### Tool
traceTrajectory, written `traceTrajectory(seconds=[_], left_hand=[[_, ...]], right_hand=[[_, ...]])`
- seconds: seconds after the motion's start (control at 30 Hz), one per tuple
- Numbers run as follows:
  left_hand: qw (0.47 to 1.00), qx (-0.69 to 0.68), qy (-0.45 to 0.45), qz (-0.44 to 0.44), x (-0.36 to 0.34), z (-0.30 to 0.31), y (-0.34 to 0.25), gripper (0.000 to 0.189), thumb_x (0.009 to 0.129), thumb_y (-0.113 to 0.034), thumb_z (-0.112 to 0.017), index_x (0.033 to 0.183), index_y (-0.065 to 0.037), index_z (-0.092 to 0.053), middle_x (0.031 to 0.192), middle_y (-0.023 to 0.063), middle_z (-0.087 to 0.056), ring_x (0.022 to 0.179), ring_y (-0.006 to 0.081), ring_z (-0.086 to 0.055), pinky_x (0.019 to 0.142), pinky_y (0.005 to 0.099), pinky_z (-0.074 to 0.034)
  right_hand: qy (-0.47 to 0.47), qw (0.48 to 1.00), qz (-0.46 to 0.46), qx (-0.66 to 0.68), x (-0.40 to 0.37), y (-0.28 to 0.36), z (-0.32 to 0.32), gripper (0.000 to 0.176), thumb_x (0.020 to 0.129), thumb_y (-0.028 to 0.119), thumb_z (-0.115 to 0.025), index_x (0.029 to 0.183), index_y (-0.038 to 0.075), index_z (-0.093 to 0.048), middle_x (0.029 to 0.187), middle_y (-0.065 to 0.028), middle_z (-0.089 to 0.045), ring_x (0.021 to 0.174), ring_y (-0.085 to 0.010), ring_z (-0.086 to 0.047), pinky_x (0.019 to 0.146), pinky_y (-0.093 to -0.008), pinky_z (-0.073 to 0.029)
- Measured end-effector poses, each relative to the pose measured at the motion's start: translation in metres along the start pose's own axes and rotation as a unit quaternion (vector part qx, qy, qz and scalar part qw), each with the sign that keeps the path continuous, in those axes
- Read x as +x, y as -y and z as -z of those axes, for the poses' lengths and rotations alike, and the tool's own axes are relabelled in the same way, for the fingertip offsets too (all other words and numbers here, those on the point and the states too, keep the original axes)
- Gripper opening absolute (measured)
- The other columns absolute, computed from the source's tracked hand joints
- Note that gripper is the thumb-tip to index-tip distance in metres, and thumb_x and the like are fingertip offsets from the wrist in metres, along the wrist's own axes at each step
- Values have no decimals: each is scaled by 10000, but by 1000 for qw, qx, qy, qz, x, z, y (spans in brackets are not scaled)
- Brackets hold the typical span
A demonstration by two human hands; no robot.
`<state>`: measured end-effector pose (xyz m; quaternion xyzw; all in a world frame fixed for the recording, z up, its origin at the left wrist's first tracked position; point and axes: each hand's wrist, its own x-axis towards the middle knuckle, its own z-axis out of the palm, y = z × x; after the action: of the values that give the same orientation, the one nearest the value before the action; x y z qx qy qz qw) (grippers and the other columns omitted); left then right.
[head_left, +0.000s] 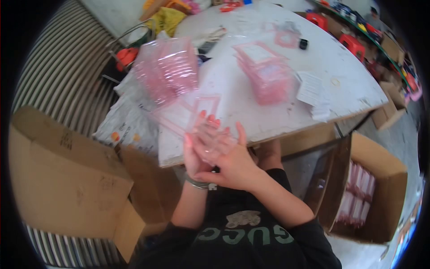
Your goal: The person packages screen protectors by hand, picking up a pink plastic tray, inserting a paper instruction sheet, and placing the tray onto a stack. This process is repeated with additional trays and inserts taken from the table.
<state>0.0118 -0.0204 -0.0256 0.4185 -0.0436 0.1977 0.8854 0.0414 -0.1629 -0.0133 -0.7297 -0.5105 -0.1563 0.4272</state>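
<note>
Above the table's near edge, my left hand [193, 154] and my right hand [235, 163] are close together around a clear plastic piece [212, 140]. The fingers of both hands are partly blurred and seen through the plastic. Just beyond them, flat pink-edged packets [178, 115] lie on the white table [228, 112]. A tall pile of shiny pink packets [165, 69] is at the table's left side. Another pink stack [266, 78] stands near the middle, with white printed cards [310, 89] to its right.
A large cardboard box [67, 175] stands at the left, beside a white sack [130, 114]. At the lower right, an open carton [380, 179] holds pink-and-white packets. Red stools [351, 46] and a small black object [303, 44] are farther off.
</note>
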Motion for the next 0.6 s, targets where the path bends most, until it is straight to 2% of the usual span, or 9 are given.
traceTrajectory(seconds=[0.03, 0.1, 0.17, 0.2, 0.23, 0.27, 0.3, 0.43, 0.6], left_hand=[[1000, -7, -4, -1, 1, 4, -2, 903, 954, -650, -511, 1522, 26, -321, 1401, 134, -513, 1301, 281, -496, 1154, 527, -366], [963, -261, 10, 61, 22, 27, -23, 836, 928, -602, -606, 1446, 28, -421, 1379, 162, -533, 1268, 310, -524, 1147, 528, -378], [941, -336, 23, 41, 25, 36, -67, 758, 898, -520, -699, 1378, 24, -478, 1345, 201, -555, 1244, 340, -540, 1146, 534, -383], [942, -331, 25, 56, 28, 39, -63, 747, 892, -501, -713, 1369, 25, -482, 1336, 209, -557, 1243, 347, -539, 1148, 536, -380], [945, -320, 26, 61, 26, 41, -65, 737, 886, -482, -727, 1361, 27, -485, 1327, 217, -558, 1242, 355, -538, 1150, 539, -377], [948, -311, 27, 61, 24, 41, -64, 727, 880, -464, -741, 1352, 28, -488, 1318, 225, -560, 1241, 362, -536, 1152, 542, -375], [944, -323, 7, 73, 23, 40, -57, 732, 879, -471, -739, 1354, 25, -486, 1311, 225, -560, 1241, 365, -536, 1154, 543, -372], [948, -302, -18, 94, 20, 37, -37, 758, 868, -498, -739, 1357, 20, -479, 1293, 220, -559, 1245, 364, -529, 1159, 542, -366], [931, -341, -36, 123, 16, 28, -27, 804, 832, -528, -761, 1356, 11, -476, 1308, 202, -539, 1273, 342, -503, 1152, 534, -375]], right_hand=[[-10, 999, 22, 43, -3, 3, 3, 652, 765, 423, -806, 1318, 137, -614, 1397, -106, -577, 1342, -267, -513, 1137, -627, -162], [-45, 991, 57, 109, -11, -1, 17, 493, 773, 329, -799, 1195, 112, -667, 1256, -118, -660, 1255, -276, -583, 1100, -605, -283], [-122, 993, 5, -4, -24, -59, 71, 234, 780, 169, -758, 997, 103, -701, 904, -66, -700, 904, -295, -680, 840, -440, -509], [-239, 958, -73, -138, -25, -82, 92, 225, 777, 149, -756, 988, 88, -711, 910, -113, -708, 895, -329, -679, 793, -415, -529], [-237, 959, -64, -139, -33, -92, 95, 276, 776, 166, -769, 1025, 67, -705, 1016, -124, -714, 979, -336, -665, 863, -448, -509], [-157, 899, -133, -387, -34, -143, 131, 336, 777, 180, -781, 1083, 66, -704, 1145, -128, -697, 1099, -308, -636, 956, -486, -463], [-138, 884, -135, -426, -40, -167, 137, 319, 787, 188, -774, 1073, 67, -700, 1180, -129, -681, 1122, -288, -623, 962, -488, -448], [58, 858, -197, -471, -44, -207, 142, 152, 827, 158, -697, 949, 68, -689, 1050, -112, -706, 1037, -261, -643, 900, -454, -451], [81, 859, -197, -466, -37, -202, 146, 47, 833, 114, -627, 829, 95, -670, 800, -56, -700, 861, -279, -670, 816, -441, -468]])
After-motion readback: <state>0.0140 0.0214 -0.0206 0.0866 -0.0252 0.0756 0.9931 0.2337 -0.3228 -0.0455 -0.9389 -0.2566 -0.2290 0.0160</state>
